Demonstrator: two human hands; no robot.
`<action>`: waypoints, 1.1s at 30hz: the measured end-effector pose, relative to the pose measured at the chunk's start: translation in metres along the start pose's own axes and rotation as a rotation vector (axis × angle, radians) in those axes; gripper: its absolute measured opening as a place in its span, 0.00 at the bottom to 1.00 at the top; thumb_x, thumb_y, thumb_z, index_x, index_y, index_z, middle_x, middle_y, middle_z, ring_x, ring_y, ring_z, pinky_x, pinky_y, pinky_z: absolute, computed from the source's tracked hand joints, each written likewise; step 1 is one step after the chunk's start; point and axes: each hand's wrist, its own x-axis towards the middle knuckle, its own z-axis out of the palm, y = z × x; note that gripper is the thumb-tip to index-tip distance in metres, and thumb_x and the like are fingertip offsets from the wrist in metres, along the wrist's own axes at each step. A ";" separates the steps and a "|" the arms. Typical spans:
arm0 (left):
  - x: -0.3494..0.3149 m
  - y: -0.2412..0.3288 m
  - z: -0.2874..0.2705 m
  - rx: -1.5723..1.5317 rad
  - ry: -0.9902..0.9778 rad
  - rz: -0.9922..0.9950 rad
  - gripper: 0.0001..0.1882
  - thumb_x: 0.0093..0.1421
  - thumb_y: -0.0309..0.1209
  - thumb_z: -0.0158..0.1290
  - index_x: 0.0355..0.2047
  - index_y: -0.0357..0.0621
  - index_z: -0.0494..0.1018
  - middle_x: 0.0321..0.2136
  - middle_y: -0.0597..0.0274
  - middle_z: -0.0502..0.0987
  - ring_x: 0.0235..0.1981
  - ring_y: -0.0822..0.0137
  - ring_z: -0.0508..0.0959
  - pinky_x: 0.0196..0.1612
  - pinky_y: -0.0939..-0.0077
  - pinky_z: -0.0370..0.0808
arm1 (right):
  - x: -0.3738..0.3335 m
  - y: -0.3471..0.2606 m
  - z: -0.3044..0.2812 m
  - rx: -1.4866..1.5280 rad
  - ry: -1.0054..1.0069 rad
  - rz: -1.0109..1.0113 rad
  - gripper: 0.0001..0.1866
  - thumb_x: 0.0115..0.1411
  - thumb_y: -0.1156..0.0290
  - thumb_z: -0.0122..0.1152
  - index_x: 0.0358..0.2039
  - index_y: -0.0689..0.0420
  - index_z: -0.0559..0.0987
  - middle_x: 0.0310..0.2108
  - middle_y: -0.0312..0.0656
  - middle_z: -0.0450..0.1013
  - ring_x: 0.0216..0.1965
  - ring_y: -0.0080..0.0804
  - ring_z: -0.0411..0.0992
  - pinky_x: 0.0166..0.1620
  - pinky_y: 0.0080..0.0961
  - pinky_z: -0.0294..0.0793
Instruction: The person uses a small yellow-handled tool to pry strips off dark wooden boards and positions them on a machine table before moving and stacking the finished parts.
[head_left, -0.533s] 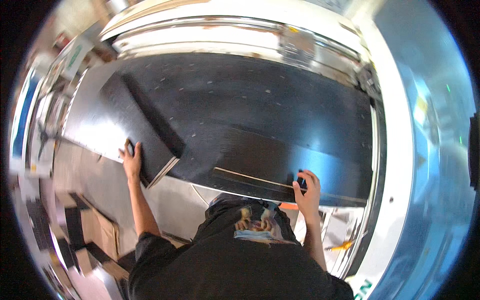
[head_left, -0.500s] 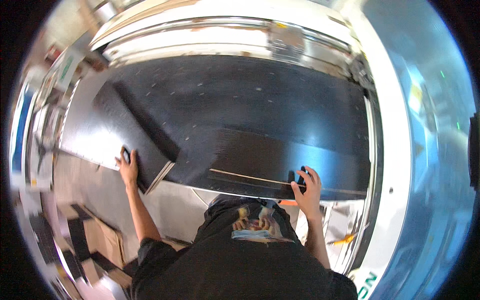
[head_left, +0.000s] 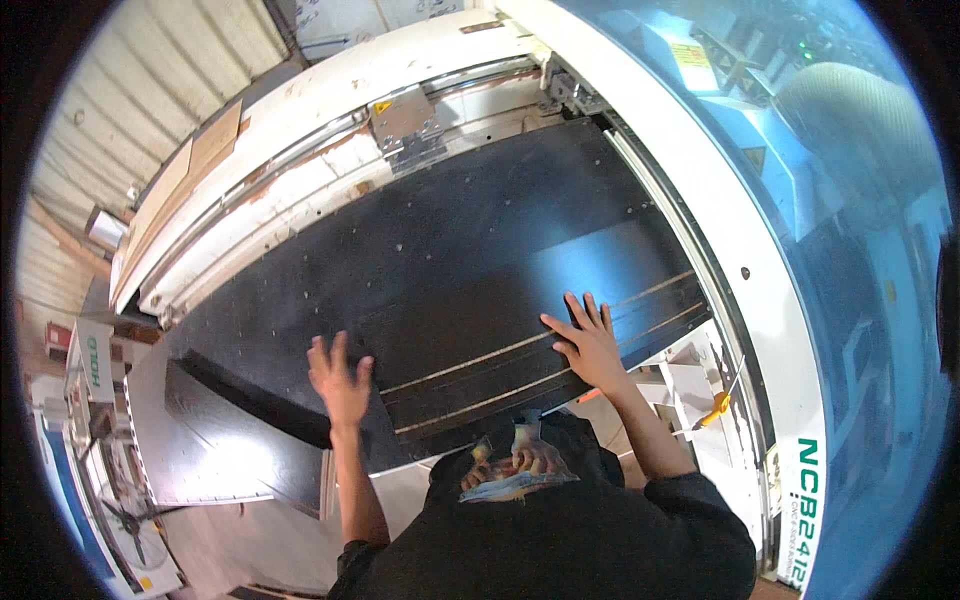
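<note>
In front of me a dark board (head_left: pixel 470 345) lies on the black machine bed (head_left: pixel 400 250), with pale edge lines running along its near side. My right hand (head_left: pixel 592 350) is spread flat over the board, fingertips across the upper pale line. My left hand (head_left: pixel 342 388) is open, its fingers apart, over the dark surface just beyond the board's left end. Whether its fingers touch is hard to tell. Further left lies another dark board (head_left: pixel 235 435) with a pale cut edge at its near end. Neither hand holds anything.
A white machine frame (head_left: pixel 740 270) with a blue see-through cover (head_left: pixel 850 300) rises on the right. Along the back runs a metal rail with a carriage block (head_left: pixel 405 120). A yellow-orange handheld item (head_left: pixel 715 410) hangs at the lower right.
My view has turned to the right. My left hand has left the left board and come toward the middle one. My right hand has spread flat; a second pale line now shows.
</note>
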 end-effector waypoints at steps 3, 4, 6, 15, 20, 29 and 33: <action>0.042 0.044 0.032 -0.109 -0.192 0.008 0.35 0.63 0.49 0.59 0.68 0.61 0.64 0.73 0.41 0.49 0.73 0.38 0.49 0.69 0.34 0.48 | 0.057 0.009 0.002 0.003 0.038 -0.016 0.29 0.63 0.59 0.65 0.64 0.24 0.72 0.74 0.41 0.52 0.74 0.56 0.47 0.72 0.62 0.44; 0.054 0.052 0.042 -0.132 -0.246 -0.004 0.35 0.63 0.51 0.58 0.69 0.63 0.63 0.73 0.41 0.48 0.73 0.38 0.48 0.70 0.34 0.46 | 0.077 0.016 0.004 0.004 0.048 -0.021 0.29 0.62 0.59 0.65 0.64 0.24 0.72 0.74 0.41 0.52 0.74 0.55 0.47 0.72 0.61 0.44; 0.081 0.063 0.053 -0.178 -0.261 -0.032 0.36 0.64 0.54 0.56 0.70 0.65 0.61 0.74 0.39 0.45 0.74 0.38 0.46 0.70 0.34 0.45 | 0.118 0.032 0.007 0.021 0.018 0.023 0.28 0.63 0.58 0.65 0.64 0.24 0.73 0.74 0.40 0.53 0.75 0.53 0.46 0.73 0.60 0.43; 0.164 0.076 0.101 -0.127 -0.261 0.004 0.47 0.57 0.65 0.58 0.73 0.66 0.57 0.73 0.34 0.43 0.75 0.39 0.43 0.70 0.31 0.38 | 0.262 0.089 0.003 -0.026 -0.018 0.093 0.28 0.63 0.55 0.64 0.63 0.21 0.72 0.75 0.36 0.53 0.75 0.49 0.46 0.74 0.58 0.43; 0.203 0.078 0.122 -0.153 -0.180 0.040 0.49 0.55 0.66 0.58 0.72 0.66 0.57 0.73 0.37 0.44 0.75 0.41 0.45 0.71 0.33 0.38 | 0.311 0.105 0.001 -0.010 0.006 0.129 0.28 0.62 0.52 0.65 0.64 0.23 0.72 0.74 0.35 0.53 0.75 0.46 0.47 0.74 0.56 0.43; 0.238 0.080 0.139 -0.245 -0.076 0.068 0.36 0.57 0.52 0.64 0.65 0.62 0.70 0.71 0.40 0.55 0.73 0.46 0.54 0.73 0.43 0.44 | 0.323 0.141 0.025 -0.004 0.375 0.096 0.31 0.51 0.39 0.69 0.56 0.31 0.82 0.71 0.38 0.60 0.74 0.45 0.50 0.75 0.53 0.40; 0.253 0.090 0.139 -0.241 -0.090 0.071 0.36 0.57 0.53 0.64 0.64 0.62 0.72 0.70 0.38 0.57 0.73 0.46 0.56 0.72 0.40 0.45 | 0.326 0.139 0.025 -0.036 0.501 0.287 0.38 0.45 0.34 0.71 0.57 0.32 0.81 0.72 0.59 0.53 0.74 0.58 0.45 0.74 0.56 0.40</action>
